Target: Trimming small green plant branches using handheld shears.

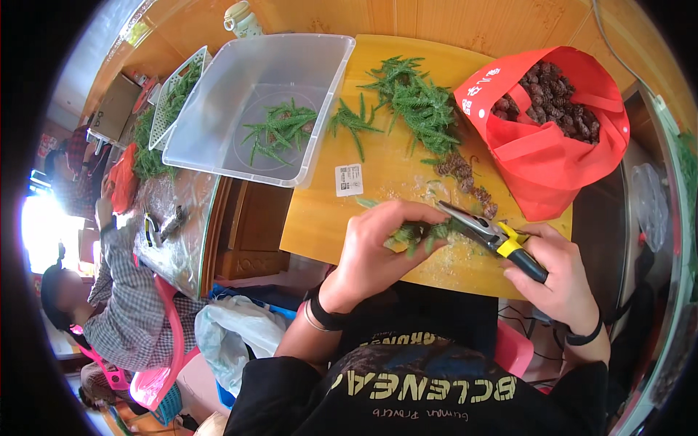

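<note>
My left hand (374, 243) pinches a green artificial pine sprig (416, 234) above the front of the yellow table. My right hand (558, 272) grips pliers (483, 231) with black and yellow handles. The jaws reach across to my left fingertips at the sprig; whether they bite on anything, I cannot tell. Just beyond the pliers, small brown pine cones (456, 168) lie in a row among pale crumbs. Farther back is a heap of green sprigs (422, 105), with a single sprig (355, 125) to its left.
A clear plastic box (218, 109) holding some sprigs stands at the left, overhanging the table's edge. At the right is a red bag (538, 174) full of pine cones. A white label (349, 180) lies on the table. A person in a checked shirt (138, 305) sits at the left table.
</note>
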Demonstrator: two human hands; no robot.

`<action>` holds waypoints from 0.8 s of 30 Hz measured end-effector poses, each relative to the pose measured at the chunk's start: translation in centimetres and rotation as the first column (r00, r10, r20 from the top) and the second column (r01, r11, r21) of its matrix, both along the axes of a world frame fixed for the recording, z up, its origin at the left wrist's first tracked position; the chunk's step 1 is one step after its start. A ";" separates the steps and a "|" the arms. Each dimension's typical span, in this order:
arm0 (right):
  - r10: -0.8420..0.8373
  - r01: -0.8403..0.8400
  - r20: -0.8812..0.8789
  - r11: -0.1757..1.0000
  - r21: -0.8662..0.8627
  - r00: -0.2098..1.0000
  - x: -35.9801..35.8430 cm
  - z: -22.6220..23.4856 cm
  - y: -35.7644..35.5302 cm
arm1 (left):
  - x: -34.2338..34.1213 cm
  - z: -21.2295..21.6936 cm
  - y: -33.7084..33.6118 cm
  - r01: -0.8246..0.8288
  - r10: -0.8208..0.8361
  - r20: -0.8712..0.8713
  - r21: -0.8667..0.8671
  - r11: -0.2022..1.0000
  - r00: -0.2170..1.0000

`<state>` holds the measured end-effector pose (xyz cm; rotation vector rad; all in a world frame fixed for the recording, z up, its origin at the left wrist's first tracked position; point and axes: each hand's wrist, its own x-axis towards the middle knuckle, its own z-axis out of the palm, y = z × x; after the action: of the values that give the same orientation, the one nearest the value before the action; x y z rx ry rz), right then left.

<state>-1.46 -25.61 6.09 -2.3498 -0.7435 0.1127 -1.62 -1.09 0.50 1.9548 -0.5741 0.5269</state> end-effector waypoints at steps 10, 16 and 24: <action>0.304 -0.290 -0.097 0.947 0.137 0.948 1.8 -0.5 -0.9 | -0.4 -2.0 0.6 0.135 -0.650 -0.368 -0.796 0.589 0.665; 0.376 -0.345 -0.096 0.907 0.243 0.922 2.3 -1.9 -1.1 | -0.1 -3.0 0.6 0.164 -0.839 -0.185 -0.938 0.307 0.512; 0.318 -0.323 0.054 0.932 0.165 0.947 2.0 -2.7 -0.8 | 0.1 -3.0 1.1 0.106 -0.931 -0.109 -0.982 0.154 0.347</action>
<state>0.57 -26.38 3.40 -2.0541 -1.1019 0.1524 -1.54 0.02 -2.48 0.5319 -0.3425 -0.5468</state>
